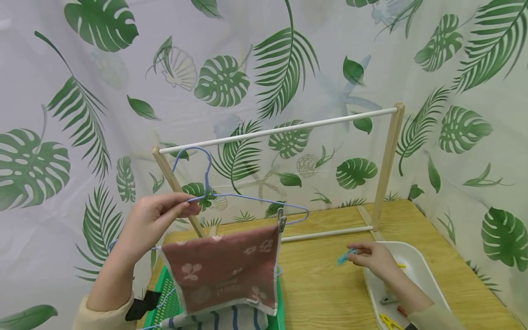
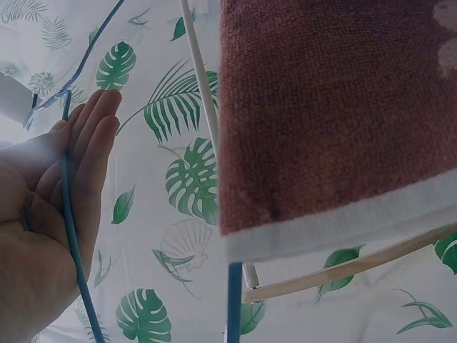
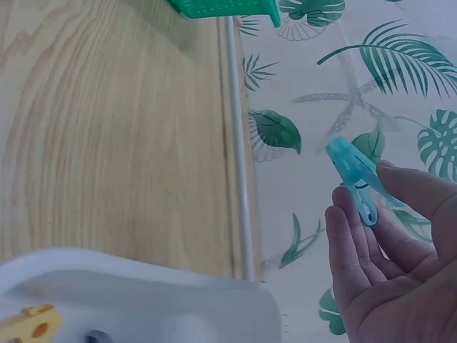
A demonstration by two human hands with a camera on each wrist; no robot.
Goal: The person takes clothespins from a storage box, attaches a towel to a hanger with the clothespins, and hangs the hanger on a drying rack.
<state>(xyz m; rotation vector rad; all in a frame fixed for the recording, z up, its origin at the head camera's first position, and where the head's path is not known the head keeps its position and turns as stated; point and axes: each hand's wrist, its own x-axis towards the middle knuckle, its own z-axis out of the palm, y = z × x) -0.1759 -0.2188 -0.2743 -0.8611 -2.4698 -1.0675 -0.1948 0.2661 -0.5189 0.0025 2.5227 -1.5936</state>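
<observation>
My left hand (image 1: 154, 224) pinches a blue clothes hanger (image 1: 255, 198) between thumb and fingers, just left of its hook. From the hanger hangs a dark pink towel (image 1: 227, 266) with white edging and pale flower prints. A grey clothespin (image 1: 282, 221) grips the towel's upper right corner at the hanger. In the left wrist view the hanger's wire (image 2: 68, 207) runs across the palm. Over the white tray's left edge, my right hand (image 1: 373, 260) pinches a light blue clothespin (image 3: 350, 168) by its handle ends, apart from the towel.
Behind the hanger stands a wooden drying rack (image 1: 387, 169) with a white top bar (image 1: 305, 124). A green basket (image 1: 281, 302) with a striped cloth (image 1: 231, 318) sits below the towel. On the right, a white tray (image 1: 433, 284) holds several clothespins, including a yellow one (image 1: 389, 322).
</observation>
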